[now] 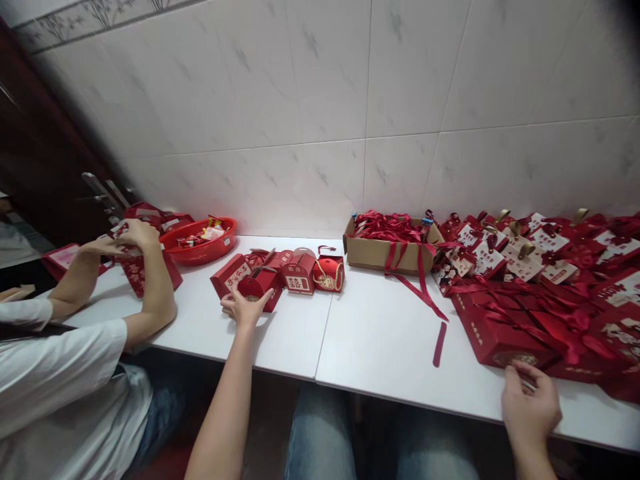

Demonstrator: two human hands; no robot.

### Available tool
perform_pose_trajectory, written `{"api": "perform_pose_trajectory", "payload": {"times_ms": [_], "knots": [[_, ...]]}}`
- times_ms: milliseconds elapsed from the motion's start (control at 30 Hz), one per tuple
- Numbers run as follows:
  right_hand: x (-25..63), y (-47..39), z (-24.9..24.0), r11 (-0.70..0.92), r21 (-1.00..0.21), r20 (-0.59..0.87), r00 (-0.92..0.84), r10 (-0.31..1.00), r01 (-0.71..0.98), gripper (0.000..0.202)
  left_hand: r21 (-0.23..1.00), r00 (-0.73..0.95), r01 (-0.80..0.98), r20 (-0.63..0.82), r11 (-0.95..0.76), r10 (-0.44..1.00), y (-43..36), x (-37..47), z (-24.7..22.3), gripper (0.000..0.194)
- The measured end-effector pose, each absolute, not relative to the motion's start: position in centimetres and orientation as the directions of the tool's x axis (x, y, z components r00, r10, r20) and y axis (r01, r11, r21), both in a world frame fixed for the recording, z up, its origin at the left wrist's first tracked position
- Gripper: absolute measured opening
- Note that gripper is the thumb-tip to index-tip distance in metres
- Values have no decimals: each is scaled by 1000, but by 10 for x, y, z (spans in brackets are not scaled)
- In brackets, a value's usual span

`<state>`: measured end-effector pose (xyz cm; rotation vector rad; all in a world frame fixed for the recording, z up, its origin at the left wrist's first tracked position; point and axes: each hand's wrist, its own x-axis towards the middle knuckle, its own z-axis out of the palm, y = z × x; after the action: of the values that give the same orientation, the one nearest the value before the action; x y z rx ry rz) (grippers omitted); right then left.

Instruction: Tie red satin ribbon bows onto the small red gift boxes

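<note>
Head view, left hand (245, 309) gripping one box (257, 285), one carton (370, 255)

"歡喜" (294, 269) on small red box (307, 275), 囍 sign (299, 285) below

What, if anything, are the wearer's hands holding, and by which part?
Left hand: small red box, by its near end. Right hand: at larger red box, near edge; grip unclear.

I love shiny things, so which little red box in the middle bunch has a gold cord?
The right-end box, nearest the brown carton: a gold cord hangs across its front, while the others there show none.
</note>
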<state>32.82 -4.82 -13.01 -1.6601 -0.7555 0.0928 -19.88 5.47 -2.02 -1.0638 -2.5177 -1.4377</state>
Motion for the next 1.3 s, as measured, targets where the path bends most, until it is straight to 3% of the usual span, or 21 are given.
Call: {"api": "perform_pose_trajectory", "payload": {"times_ms": [100, 300, 533, 767, 867, 1033, 1100, 1167, 1233, 1300], "knots": [[326, -48, -128, -52, -911, 338, 812, 475, 410, 32, 788, -741, 567, 361, 240, 567, 40, -200, -22, 99], [325, -48, -128, -60, -915, 325, 820, 472, 398, 32, 913, -588, 374, 371, -164, 719, -11, -172, -34, 84], [321, -49, -121, -71, -934, 279, 841, 464, 349, 32, 920, -239, 286, 338, -267, 910, -31, -105, -34, 86], [322, -50, -125, -14, -912, 361, 819, 446, 410, 29, 962, 128, 98, 241, -254, 962, 8, -59, -39, 88], [324, -49, -129, 9, -896, 404, 806, 433, 445, 27, 970, 48, 113, 211, -215, 976, 37, -43, -43, 81], [321, -49, -126, 33, -862, 470, 774, 424, 505, 23, 938, -161, 172, 330, -302, 930, 73, -21, -59, 61], [317, -51, -124, 105, -800, 554, 660, 508, 591, 21, 916, -152, 198, 379, -348, 913, 78, -18, -69, 54], [310, -54, -122, 225, -705, 601, 398, 693, 673, 22, 885, -135, 242, 436, -397, 890, 78, -19, -78, 50], [304, -54, -120, 335, -622, 537, 75, 840, 708, 36, 849, -107, 295, 486, -439, 867, 77, -22, -84, 50], [298, -46, -114, 372, -572, 440, -109, 891, 731, 51, 814, -67, 341, 521, -471, 851, 76, -26, -87, 50]]}}
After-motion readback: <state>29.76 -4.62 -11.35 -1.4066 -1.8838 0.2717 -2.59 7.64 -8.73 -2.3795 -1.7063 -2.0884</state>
